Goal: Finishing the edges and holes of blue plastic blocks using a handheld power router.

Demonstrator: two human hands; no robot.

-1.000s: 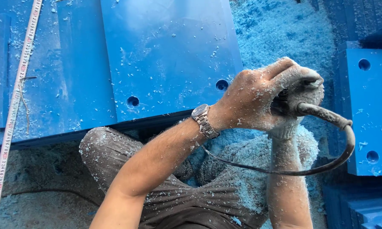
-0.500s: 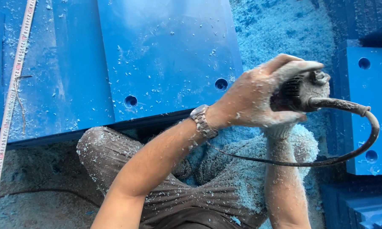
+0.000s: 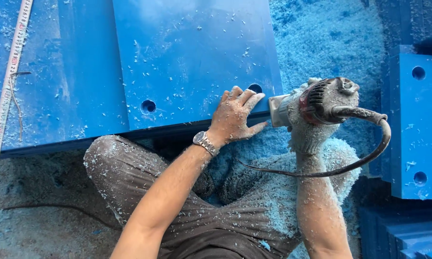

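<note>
The right hand (image 3: pixel 306 132), wearing a knit glove caked in blue dust, is wrapping its grip tightly around a handheld power tool (image 3: pixel 321 101), a router or grinder by its look, with its vented motor housing facing the camera. The tool's long axis is running roughly left to right, its pale working end (image 3: pixel 278 110) pointing left at the near edge of the blue plastic slab (image 3: pixel 187 57). A black cord (image 3: pixel 364 153) is looping from the tool's back end down and around toward the person's lap.

The left hand (image 3: pixel 235 117) is holding nothing; its grip is lying wide and flat, fingers spread, pressing on the slab's near right corner just beside 1 drilled hole (image 3: pixel 255 88). A 2nd hole (image 3: pixel 148 106) is sitting farther left along the same edge. A metal wristwatch (image 3: pixel 205 143) is showing on the left wrist.

The slab edge lies to the left of the tool, and the left hand is sitting between the tool's working end and the rest of the slab, near the nose but apart from it. The right hand is the nearer one to the tool; the left is nearer the slab.

A measuring tape (image 3: pixel 5 96) is lying along the far left. Blue shavings (image 3: pixel 321 38) are covering the floor and the person's trousers (image 3: pixel 129 168). Another blue block with holes (image 3: pixel 417 124) is standing at the right.
</note>
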